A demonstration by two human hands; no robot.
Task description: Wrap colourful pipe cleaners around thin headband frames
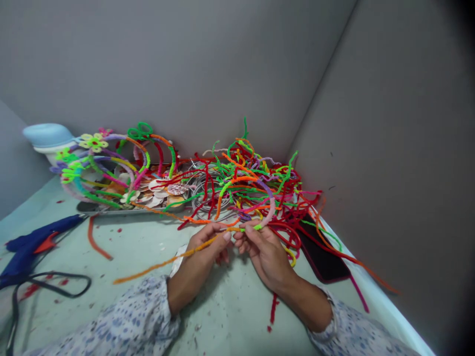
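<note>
Between my two hands is a hoop (272, 207) wrapped in orange, green, purple and pink pipe cleaner, its curve rising away from me. My left hand (204, 252) pinches an orange-yellow pipe cleaner (159, 267) against the hoop's near end, and its long tail stretches out to the left over my wrist. My right hand (265, 249) grips the hoop at its green stretch, thumb and fingers closed. The two pinches are a short way apart. Behind the hoop lies a tangled heap of coloured pipe cleaners (285, 173).
Finished-looking flowered hoops (111, 158) stand on a metal tray (129, 210) of round paper pieces at the back left. A blue glue gun (40, 237) with a dark cord lies left. A dark phone (324, 257) rests right, partly under pipe cleaners. Grey walls enclose the table.
</note>
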